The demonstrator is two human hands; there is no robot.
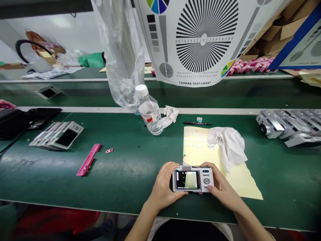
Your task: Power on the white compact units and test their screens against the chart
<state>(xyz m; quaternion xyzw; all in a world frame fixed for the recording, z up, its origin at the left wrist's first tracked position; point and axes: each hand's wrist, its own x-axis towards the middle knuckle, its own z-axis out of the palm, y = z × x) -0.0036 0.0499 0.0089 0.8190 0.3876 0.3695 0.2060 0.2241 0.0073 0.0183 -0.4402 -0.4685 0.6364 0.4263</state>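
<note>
A silver digital camera (193, 179) is held between both hands above the green bench, its screen lit and facing me. My left hand (165, 184) grips its left end, fingers on top and thumb beneath. My right hand (220, 187) holds the right end, with the thumb at the lower buttons and a finger on the top edge. Thin wires show behind the camera's top. Under and beyond it lies a yellow sheet (240, 180) with rows of small white stickers, and a crumpled white cloth (228, 145) rests on the sheet.
A camera test chart (204, 40) hangs ahead. A water bottle (150, 112) stands beside a hanging plastic bag (122, 50). Silver cameras (272, 124) line the right; more camera bodies (57, 135) lean together at left. A pink plastic strip (88, 160) and a pen (197, 123) lie on the bench.
</note>
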